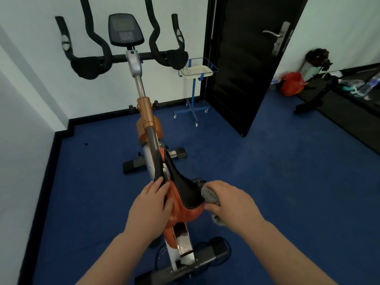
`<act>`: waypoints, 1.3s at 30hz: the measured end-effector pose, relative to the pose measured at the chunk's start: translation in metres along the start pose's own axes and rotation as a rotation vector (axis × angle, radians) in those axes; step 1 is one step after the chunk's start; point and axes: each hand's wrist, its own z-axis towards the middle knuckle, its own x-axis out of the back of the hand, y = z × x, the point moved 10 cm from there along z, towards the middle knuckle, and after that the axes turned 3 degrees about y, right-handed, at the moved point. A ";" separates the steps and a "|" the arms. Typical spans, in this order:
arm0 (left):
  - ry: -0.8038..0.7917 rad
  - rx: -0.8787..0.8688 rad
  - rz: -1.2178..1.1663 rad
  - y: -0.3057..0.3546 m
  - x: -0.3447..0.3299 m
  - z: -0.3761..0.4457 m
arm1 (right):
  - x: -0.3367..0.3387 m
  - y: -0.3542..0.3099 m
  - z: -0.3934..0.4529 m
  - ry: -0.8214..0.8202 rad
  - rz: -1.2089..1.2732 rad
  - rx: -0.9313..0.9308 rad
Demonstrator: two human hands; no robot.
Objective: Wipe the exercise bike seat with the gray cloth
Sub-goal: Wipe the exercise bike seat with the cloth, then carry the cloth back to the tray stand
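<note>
The exercise bike stands in front of me, its black and orange seat [183, 188] tilted and low in the middle of the view. My left hand [153, 204] rests on the seat's left side, fingers wrapped over its edge. My right hand [228, 202] is closed around the gray cloth [208, 194], pressing it against the seat's right rear edge. A bit of cloth also hangs below that hand.
The bike's handlebars [123, 56] and console [125, 29] face the white wall. A blue wheeled stand with a white tray [198, 72] is beside an open black door [246, 62]. Black equipment and clutter [337, 87] lie at right on the blue floor.
</note>
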 end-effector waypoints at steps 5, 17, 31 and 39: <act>0.035 -0.035 0.008 0.035 0.019 0.023 | 0.040 0.046 0.006 0.040 -0.019 -0.072; 0.216 -0.102 0.105 0.214 0.054 0.170 | 0.194 0.171 0.086 0.163 -0.071 0.029; 0.385 -0.036 0.148 0.359 0.089 0.289 | 0.340 0.262 0.183 0.305 -0.093 0.205; 0.407 -0.014 0.149 0.356 0.084 0.379 | 0.365 0.303 0.279 0.305 -0.109 0.195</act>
